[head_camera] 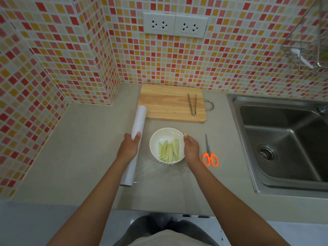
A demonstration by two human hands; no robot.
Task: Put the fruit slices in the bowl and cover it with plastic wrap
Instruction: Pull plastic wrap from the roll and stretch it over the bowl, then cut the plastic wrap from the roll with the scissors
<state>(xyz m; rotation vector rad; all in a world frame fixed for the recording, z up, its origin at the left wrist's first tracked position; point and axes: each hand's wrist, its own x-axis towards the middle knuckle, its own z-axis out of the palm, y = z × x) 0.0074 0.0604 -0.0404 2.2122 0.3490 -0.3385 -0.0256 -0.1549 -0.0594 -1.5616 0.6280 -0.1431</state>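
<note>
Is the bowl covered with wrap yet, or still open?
Covered, but not finished. Film glints across the bowl over the fruit slices, and the sheet still runs uncut to the roll in the left hand.

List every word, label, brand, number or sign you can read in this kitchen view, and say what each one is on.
None can be read.
Plastic wrap roll: plain white, no print visible.
Scissors: no mark legible on the orange handles.
Wall sockets: only plug holes, no lettering visible.
Bowl, cutting board, tongs and sink: no text visible.
</note>
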